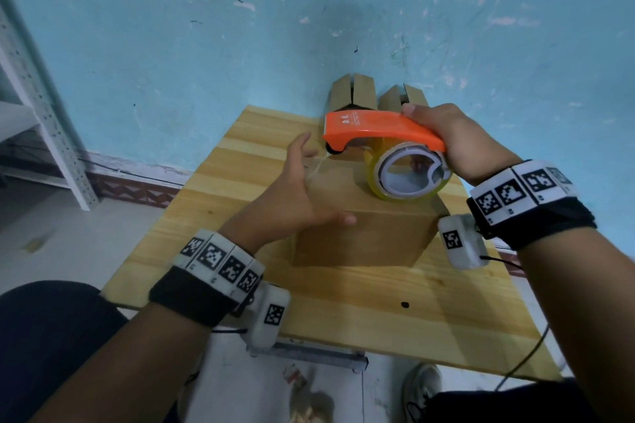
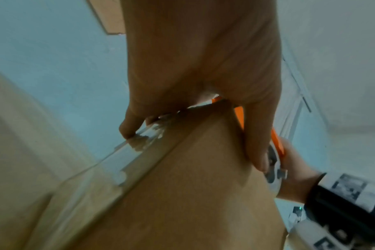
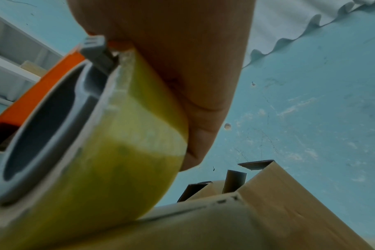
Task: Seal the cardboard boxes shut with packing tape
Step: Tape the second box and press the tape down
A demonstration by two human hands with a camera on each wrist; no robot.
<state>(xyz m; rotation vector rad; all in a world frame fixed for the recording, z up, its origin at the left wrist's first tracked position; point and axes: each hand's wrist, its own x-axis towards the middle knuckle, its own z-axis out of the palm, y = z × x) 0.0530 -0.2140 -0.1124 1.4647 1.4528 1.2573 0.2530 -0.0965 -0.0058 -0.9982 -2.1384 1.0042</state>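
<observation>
A closed cardboard box stands mid-table. My right hand grips an orange tape dispenser with a yellowish tape roll, held just over the box's top. In the right wrist view the roll touches the box. A clear tape strand runs from the dispenser's nose to my left hand. That hand spans the box's left part, thumb on the top. In the left wrist view its fingertips press the crumpled tape end at the box's edge.
Two more cardboard boxes with raised flaps stand at the table's back against the blue wall. The wooden table has bare room left of and in front of the box. A white metal shelf stands at left.
</observation>
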